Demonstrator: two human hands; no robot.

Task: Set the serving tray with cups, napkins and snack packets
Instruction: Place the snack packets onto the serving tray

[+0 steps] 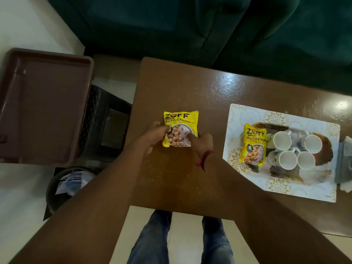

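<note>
A home living room: green sofa (209,25) behind a wooden coffee table (190,88).

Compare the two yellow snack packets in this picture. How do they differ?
The held packet is over the bare table, gripped by the left hand and right hand; the tray packet lies on the tray, untouched. The held packet has nothing beside it; the tray packet lies next to four white cups. Both are yellow soya chunks packets.
</note>
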